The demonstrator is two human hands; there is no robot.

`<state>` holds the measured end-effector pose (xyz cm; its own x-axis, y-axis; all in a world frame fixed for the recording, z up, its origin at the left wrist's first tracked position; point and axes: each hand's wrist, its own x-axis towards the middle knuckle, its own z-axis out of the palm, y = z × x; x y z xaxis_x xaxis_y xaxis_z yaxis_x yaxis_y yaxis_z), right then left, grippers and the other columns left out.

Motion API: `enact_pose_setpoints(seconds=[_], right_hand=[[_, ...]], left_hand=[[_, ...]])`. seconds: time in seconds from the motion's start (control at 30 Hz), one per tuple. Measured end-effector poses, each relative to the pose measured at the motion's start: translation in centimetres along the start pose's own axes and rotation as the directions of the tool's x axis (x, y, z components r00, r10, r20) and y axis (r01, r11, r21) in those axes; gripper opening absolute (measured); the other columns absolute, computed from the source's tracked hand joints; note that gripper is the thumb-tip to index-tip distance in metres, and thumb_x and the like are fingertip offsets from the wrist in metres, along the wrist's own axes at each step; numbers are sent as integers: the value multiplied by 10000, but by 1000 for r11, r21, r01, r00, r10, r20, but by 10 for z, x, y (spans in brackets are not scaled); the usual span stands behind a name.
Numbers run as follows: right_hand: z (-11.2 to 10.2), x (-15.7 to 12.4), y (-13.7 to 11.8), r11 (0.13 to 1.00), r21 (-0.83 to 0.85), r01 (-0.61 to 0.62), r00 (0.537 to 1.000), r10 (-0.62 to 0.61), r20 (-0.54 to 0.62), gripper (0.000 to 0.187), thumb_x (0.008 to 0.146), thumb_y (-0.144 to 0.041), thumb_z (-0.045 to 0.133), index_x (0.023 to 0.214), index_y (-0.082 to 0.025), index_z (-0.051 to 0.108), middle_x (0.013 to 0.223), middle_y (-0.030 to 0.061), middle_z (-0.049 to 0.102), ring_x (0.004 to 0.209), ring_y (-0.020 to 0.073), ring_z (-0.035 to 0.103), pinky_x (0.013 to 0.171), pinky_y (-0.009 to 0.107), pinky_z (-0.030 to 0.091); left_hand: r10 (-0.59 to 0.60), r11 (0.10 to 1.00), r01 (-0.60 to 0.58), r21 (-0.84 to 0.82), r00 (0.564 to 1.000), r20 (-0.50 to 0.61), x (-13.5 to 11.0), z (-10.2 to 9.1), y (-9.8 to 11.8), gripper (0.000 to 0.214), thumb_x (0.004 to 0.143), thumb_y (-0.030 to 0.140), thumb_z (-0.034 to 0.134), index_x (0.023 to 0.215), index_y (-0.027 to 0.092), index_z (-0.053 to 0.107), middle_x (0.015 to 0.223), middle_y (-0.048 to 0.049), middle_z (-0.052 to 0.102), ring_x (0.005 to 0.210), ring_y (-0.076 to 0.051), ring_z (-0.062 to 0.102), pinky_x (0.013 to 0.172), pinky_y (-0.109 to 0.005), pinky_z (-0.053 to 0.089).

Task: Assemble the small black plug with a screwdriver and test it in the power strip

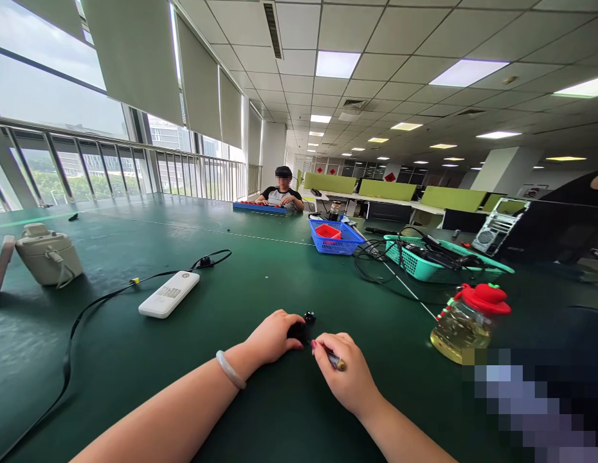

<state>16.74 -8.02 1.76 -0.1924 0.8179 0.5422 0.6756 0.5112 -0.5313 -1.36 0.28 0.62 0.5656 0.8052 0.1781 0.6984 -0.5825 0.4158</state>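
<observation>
My left hand (274, 335) rests on the green table with its fingers closed around a small black object (299, 330), which I cannot name. A small black knob (309, 316) lies just beyond it. My right hand (344, 373) is closed on a thin tool with a brass-coloured end (338, 363); its tip points at the black object. A pale bangle (230, 369) is on my left wrist.
A white remote-like device (169, 294) and a black cable (101, 302) lie to the left, a beige pouch (48, 255) further left. A lidded jar (467, 321) stands at the right. Blue (335, 238) and teal baskets (424, 260) sit behind. A person sits at the far end (282, 191).
</observation>
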Motion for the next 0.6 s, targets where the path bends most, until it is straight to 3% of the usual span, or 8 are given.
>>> enact_pose_setpoints(seconds=[0.1, 0.27, 0.6], right_hand=[[1, -3, -2, 998, -31, 51, 997, -52, -54, 168, 898, -291, 502, 741, -233, 527, 611, -14, 558, 641, 165, 520, 586, 242, 405], [1, -2, -5, 995, -35, 92, 995, -93, -29, 183, 893, -271, 506, 713, -239, 494, 602, -21, 565, 643, 165, 514, 600, 241, 415], [5, 1, 2, 987, 105, -122, 993, 121, 11, 291, 890, -359, 524, 640, -220, 471, 571, -26, 535, 572, 134, 493, 520, 215, 357]], left_hand=[[37, 998, -36, 53, 999, -9, -1, 0, 1, 466, 795, 360, 687, 1227, 209, 598, 1041, -81, 686, 1049, -262, 596, 915, -358, 469], [68, 994, -69, 87, 998, 14, -1, 0, 7, 481, 804, 384, 677, 1238, 191, 597, 1027, -99, 688, 1017, -264, 609, 895, -366, 485], [107, 991, -108, 75, 994, 25, -3, -4, 10, 458, 807, 404, 681, 1210, 197, 610, 1073, -92, 690, 1036, -260, 607, 912, -368, 478]])
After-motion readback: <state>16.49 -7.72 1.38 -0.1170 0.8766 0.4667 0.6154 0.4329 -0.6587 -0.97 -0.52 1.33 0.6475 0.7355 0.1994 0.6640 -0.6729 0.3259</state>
